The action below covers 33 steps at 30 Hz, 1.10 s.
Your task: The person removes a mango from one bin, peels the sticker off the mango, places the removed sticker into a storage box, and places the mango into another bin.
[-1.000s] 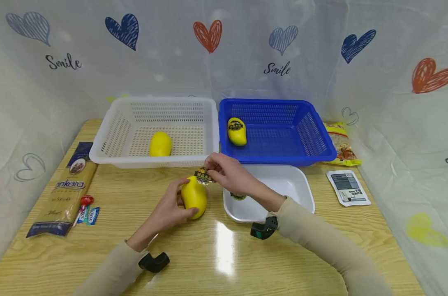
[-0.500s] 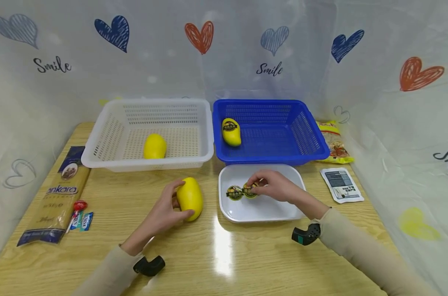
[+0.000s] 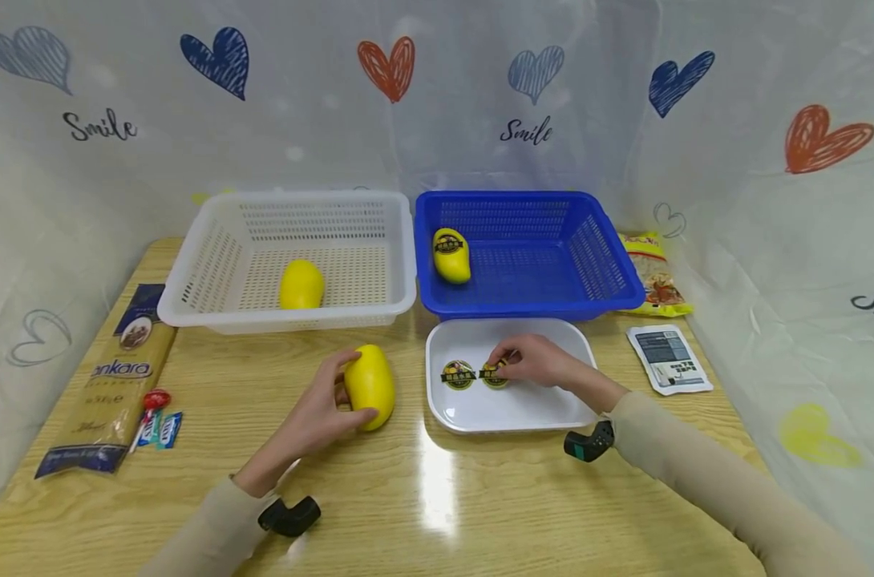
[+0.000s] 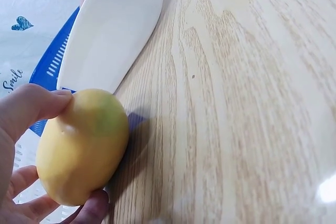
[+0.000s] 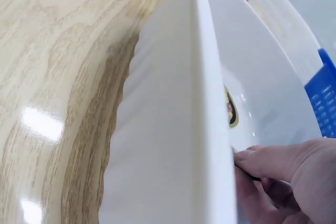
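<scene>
My left hand point(image 3: 321, 410) grips a plain yellow mango point(image 3: 374, 386) on the table, thumb on its near side and fingers round its far side. In the left wrist view a greenish patch shows on the mango point(image 4: 86, 142). Inside a white tray point(image 3: 545, 413), my right hand point(image 3: 536, 361) pinches a round black-and-gold sticker point(image 3: 491, 377) low over the bottom. Its fingers partly cover the sticker. A matching sticker point(image 3: 458, 375) lies just to the left. The right wrist view has the tray wall in front of part of the right hand point(image 5: 286, 177).
Behind stand a white basket point(image 3: 285, 317) holding a plain mango point(image 3: 301, 284) and a blue basket point(image 3: 531, 306) holding a stickered mango point(image 3: 452, 260). Pasta point(image 3: 108, 385), a red lollipop point(image 3: 155, 400) and small candies point(image 3: 159, 430) lie left. A yellow snack bag point(image 3: 653, 276) and white pouch point(image 3: 669, 361) lie right.
My right hand has moved right and down from beside the held mango into the white tray, carrying the sticker next to the other one. The left hand keeps its hold on the mango.
</scene>
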Each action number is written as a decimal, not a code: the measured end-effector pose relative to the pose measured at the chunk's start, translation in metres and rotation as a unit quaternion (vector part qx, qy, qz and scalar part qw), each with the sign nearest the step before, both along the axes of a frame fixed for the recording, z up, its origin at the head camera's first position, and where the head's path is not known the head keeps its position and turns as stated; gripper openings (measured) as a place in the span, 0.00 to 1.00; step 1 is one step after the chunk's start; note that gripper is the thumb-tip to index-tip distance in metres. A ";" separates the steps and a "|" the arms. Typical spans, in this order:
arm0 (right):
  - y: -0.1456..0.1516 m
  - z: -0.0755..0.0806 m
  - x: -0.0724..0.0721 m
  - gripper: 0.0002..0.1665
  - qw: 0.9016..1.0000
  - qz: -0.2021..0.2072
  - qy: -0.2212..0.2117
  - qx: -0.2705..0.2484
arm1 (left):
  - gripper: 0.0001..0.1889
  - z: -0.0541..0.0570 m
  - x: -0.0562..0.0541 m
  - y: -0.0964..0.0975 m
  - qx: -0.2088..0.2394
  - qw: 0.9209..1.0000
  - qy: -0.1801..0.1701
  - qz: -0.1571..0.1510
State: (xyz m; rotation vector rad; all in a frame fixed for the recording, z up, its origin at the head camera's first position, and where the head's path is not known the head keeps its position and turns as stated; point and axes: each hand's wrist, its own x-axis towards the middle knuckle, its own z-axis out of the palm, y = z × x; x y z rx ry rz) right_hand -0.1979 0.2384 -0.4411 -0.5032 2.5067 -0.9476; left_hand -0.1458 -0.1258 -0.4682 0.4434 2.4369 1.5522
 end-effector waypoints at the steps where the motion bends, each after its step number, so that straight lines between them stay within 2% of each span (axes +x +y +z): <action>1: -0.001 -0.001 -0.001 0.09 1.000 0.003 0.003 0.000 | 0.48 0.000 0.000 0.000 0.000 1.000 0.000 -0.001; 9: -0.006 -0.007 -0.002 0.07 0.998 0.022 0.043 0.030 | 0.48 0.001 0.000 0.000 -0.005 1.000 0.001 -0.002; 13: -0.011 -0.005 -0.002 0.06 0.996 0.038 0.064 0.049 | 0.48 0.001 0.000 0.000 -0.006 1.000 0.001 -0.004; 18: -0.015 -0.001 -0.003 0.06 0.989 0.053 0.090 0.102 | 0.48 0.001 -0.001 0.000 -0.005 1.000 -0.001 -0.006; 21: -0.015 0.002 -0.002 0.05 0.988 0.050 0.091 0.118 | 0.48 0.000 -0.001 0.000 -0.004 1.000 -0.001 -0.006; 24: -0.014 0.003 -0.002 0.04 0.988 0.058 0.090 0.111 | 0.47 0.000 -0.001 0.001 -0.001 1.000 0.001 -0.009; 29: -0.015 0.005 0.000 0.05 0.982 0.100 0.110 0.114 | 0.47 -0.002 0.000 0.000 0.010 1.000 0.000 -0.013; 33: -0.021 0.018 0.005 0.05 0.977 0.140 0.121 0.106 | 0.46 -0.002 0.001 0.000 0.028 1.000 0.006 -0.012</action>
